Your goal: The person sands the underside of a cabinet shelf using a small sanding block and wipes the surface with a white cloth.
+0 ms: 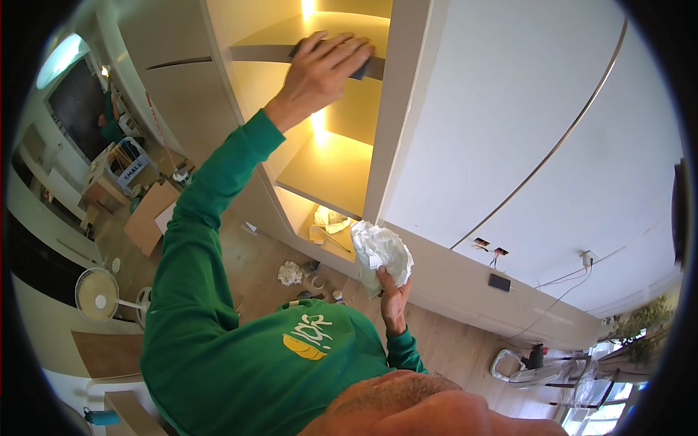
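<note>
My left hand (320, 69) is raised to a lit wall cabinet, its fingers laid over a dark flat pad (361, 70). The pad lies against the front edge of an upper shelf (262, 53). Most of it is hidden under the fingers, so I cannot tell if it is a sponge or a folded cloth. Lower down, in front of the cabinet, my right hand (395, 301) grips a crumpled white wad (382, 251) that looks like paper or thin cloth. Both arms wear green sleeves.
Crumpled yellowish cloths (329, 221) lie in the lowest compartment. On the floor are a white crumpled heap (289, 273) and a roll of tape (318, 282). A fan (97, 294) stands left. Bare wires (499, 252) poke from the right wall. Another person (110, 123) is far left.
</note>
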The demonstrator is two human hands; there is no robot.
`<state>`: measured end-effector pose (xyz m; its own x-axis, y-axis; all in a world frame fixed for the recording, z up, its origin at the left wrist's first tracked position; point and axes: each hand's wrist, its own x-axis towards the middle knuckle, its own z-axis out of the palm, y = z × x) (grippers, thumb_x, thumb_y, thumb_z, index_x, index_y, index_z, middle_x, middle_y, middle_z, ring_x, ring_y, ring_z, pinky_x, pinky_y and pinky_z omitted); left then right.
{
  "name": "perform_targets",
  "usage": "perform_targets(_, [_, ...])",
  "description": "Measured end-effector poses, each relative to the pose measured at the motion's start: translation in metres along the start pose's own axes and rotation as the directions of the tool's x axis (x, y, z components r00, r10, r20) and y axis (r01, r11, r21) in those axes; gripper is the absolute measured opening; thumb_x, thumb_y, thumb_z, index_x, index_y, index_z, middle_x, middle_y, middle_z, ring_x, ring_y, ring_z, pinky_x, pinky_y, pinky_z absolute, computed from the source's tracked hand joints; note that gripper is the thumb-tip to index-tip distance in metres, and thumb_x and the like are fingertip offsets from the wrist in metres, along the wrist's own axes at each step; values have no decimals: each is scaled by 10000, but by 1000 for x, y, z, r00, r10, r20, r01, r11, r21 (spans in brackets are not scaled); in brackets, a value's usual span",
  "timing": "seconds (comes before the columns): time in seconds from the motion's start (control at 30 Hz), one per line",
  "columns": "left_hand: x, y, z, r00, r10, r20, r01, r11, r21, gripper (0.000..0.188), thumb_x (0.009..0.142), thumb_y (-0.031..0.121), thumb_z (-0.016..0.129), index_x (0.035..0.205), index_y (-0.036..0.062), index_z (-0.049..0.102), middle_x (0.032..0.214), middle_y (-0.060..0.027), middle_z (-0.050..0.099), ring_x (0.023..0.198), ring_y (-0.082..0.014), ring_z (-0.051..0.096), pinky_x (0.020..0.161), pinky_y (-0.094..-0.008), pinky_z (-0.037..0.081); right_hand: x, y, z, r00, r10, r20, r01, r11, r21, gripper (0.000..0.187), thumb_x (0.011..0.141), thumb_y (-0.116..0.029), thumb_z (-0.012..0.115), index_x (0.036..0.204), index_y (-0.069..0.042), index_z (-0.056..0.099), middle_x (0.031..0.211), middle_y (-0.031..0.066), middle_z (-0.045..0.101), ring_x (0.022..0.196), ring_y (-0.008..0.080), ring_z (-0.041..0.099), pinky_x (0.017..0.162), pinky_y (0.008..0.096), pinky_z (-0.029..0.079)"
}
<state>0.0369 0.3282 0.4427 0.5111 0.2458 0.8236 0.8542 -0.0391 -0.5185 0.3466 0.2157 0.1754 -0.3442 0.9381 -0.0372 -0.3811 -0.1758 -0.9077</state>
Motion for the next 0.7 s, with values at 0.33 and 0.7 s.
perform_targets(0.33, [-22, -35, -12, 999, -23, 24, 20, 995, 99, 492, 773, -109, 581, 1206, 88, 708, 1295, -50, 693, 1175, -216, 661, 1050, -410, 423, 8, 5, 9, 1000, 8, 9, -8, 1000, -20, 427, 920, -122, 697, 1318, 0, 599, 1137, 60, 683, 1012, 163, 630, 863, 309, 511])
perform_targets(0.7, [-46, -74, -40, 978, -127, 165, 101, 983, 154, 466, 776, -103, 595, 1208, 47, 686, 1272, -111, 690, 1223, -241, 635, 1104, -450, 386, 15, 14, 12, 995, 97, 27, -95, 994, -59, 391, 937, -104, 680, 1296, 39, 623, 1175, 67, 683, 1037, 157, 622, 891, 304, 500])
